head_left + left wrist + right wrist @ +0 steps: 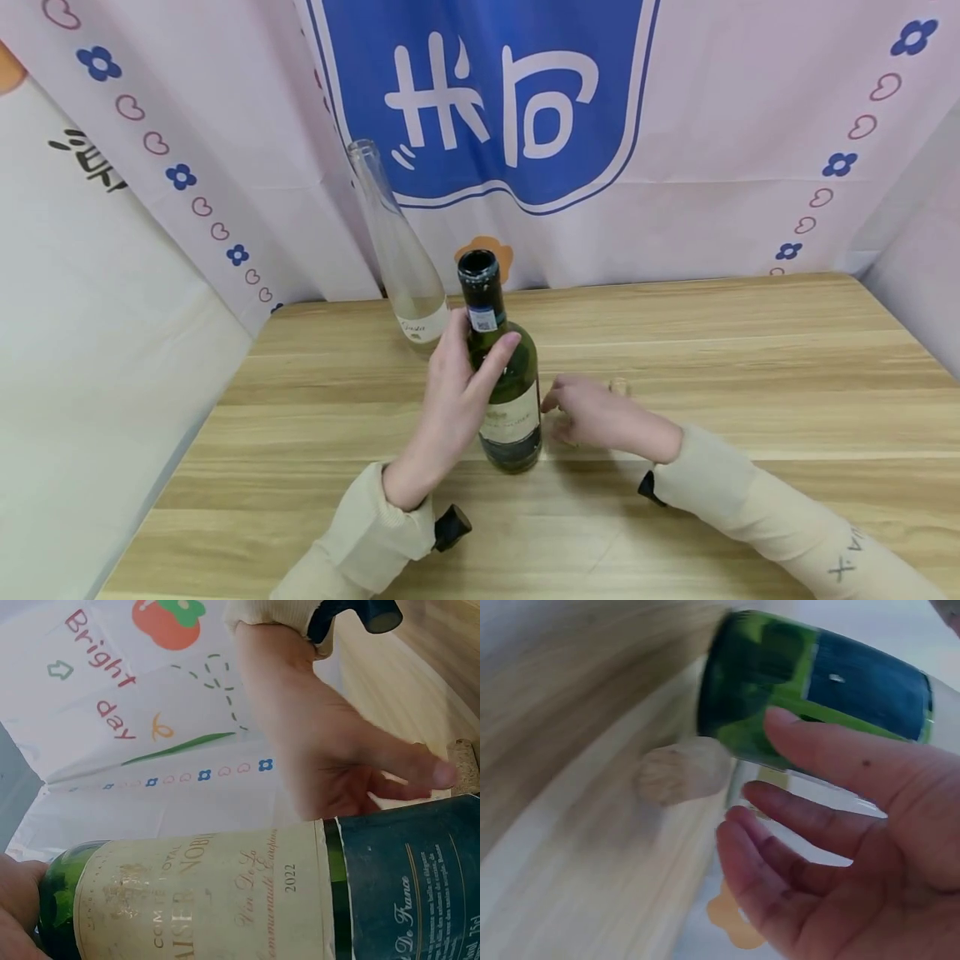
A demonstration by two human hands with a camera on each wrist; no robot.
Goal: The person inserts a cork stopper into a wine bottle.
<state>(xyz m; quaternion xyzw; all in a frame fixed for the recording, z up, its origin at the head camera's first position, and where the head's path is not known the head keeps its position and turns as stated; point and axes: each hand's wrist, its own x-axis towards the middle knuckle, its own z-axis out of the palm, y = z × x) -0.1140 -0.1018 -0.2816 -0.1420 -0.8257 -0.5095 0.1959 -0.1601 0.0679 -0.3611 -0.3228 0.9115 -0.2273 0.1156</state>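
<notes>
Near the middle of the desk, the left hand grips the green bottle round its shoulder, apparently to steady it upright, while the right hand, relaxed and empty, hovers just right, near a cork.

The green bottle is smooth, glossy glass with matt paper labels. The pale bottle is clear, shiny glass. A cork looks rough and grainy. The desk shows smooth wood grain with a faint sheen; the curtain looks like soft, matt cloth, and the sleeves are matt fabric.
</notes>
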